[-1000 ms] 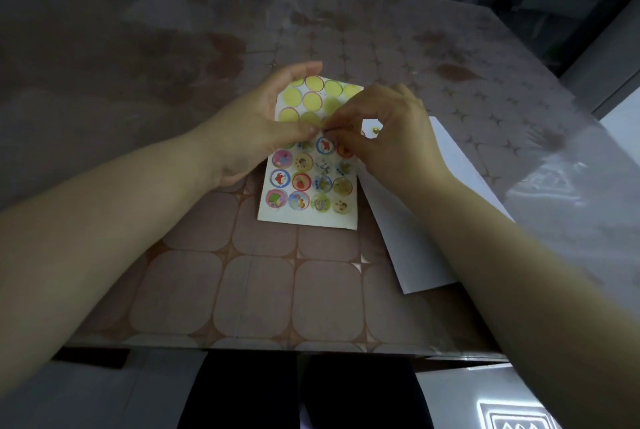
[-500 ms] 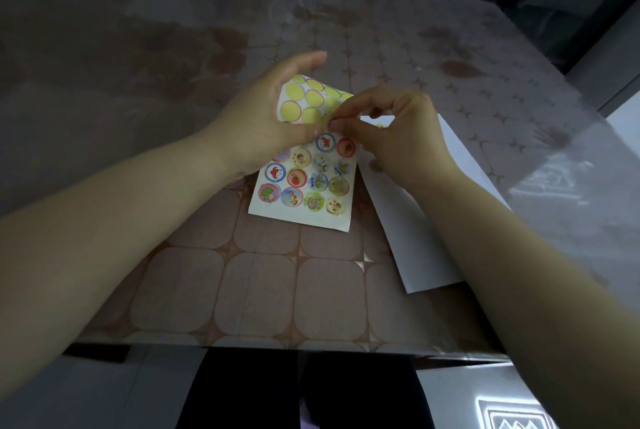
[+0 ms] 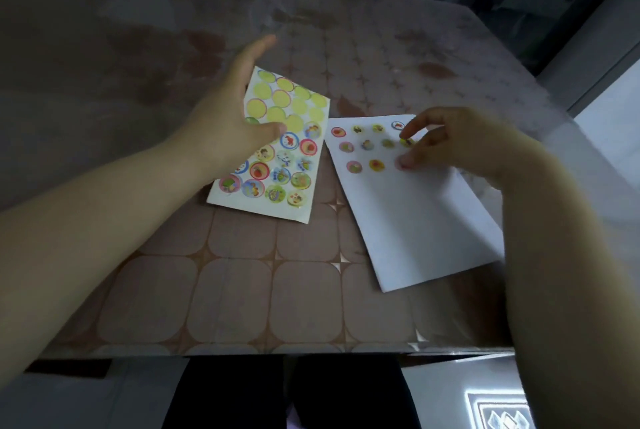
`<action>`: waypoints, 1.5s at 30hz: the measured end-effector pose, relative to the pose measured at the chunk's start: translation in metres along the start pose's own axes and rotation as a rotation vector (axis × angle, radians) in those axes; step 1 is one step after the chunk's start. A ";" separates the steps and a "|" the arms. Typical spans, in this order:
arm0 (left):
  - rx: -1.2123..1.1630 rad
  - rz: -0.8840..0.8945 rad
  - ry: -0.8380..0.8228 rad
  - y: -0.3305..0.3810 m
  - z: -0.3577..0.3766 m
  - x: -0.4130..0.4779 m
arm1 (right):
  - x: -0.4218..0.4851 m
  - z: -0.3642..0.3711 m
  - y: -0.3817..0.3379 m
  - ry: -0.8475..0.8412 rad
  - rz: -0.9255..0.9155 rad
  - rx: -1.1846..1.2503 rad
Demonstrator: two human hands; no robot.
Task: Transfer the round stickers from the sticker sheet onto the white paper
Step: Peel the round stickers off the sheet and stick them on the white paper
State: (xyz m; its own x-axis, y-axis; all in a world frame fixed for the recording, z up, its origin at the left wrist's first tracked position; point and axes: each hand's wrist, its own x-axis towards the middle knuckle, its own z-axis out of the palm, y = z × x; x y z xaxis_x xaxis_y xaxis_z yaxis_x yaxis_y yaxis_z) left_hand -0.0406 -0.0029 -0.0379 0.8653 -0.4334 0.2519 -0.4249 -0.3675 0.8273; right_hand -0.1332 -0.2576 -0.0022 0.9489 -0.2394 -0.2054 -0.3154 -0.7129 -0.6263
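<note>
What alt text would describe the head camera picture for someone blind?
A person's right hand touches a round sticker on white paper bearing several stickers; the left hand rests on the half-emptied sticker sheet beside it, on a patterned table.

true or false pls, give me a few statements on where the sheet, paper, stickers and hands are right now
1. The sticker sheet lies left of the white paper. True.
2. The white paper has no stickers on it. False: round stickers sit in rows at its far end.
3. The right hand is over the white paper, fingertips at a yellow sticker. True.
4. Both hands are on the sticker sheet. False: only the left hand is there, fingers spread.
5. The sheet's near rows carry picture stickers; the far rows show plain yellow circles. True.
</note>
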 end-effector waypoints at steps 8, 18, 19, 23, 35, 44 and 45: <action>-0.064 -0.040 0.048 -0.001 0.004 0.003 | 0.006 0.002 0.003 0.014 0.015 0.003; 0.018 -0.027 -0.035 0.002 0.003 0.000 | 0.010 0.001 0.003 0.070 0.132 -0.176; 0.042 -0.022 -0.037 0.002 0.002 0.000 | 0.010 0.001 0.004 0.074 0.159 -0.189; 0.248 -0.041 -0.059 0.000 0.005 0.000 | 0.009 0.003 0.005 0.079 0.160 -0.164; 0.580 0.194 -0.344 0.000 -0.004 -0.005 | 0.008 0.022 -0.013 0.280 -0.118 0.059; 0.592 0.255 -0.330 -0.004 -0.001 -0.002 | 0.014 0.074 -0.043 0.287 -0.401 -0.154; 0.588 0.276 -0.315 -0.003 -0.001 -0.002 | 0.014 0.075 -0.043 0.302 -0.401 -0.160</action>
State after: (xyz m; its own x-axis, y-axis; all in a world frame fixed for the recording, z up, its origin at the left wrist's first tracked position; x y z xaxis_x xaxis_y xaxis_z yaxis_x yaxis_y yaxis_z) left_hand -0.0406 0.0000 -0.0406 0.6258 -0.7582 0.1830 -0.7665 -0.5542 0.3246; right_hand -0.1058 -0.1810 -0.0344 0.9595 -0.0894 0.2672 0.0533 -0.8737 -0.4836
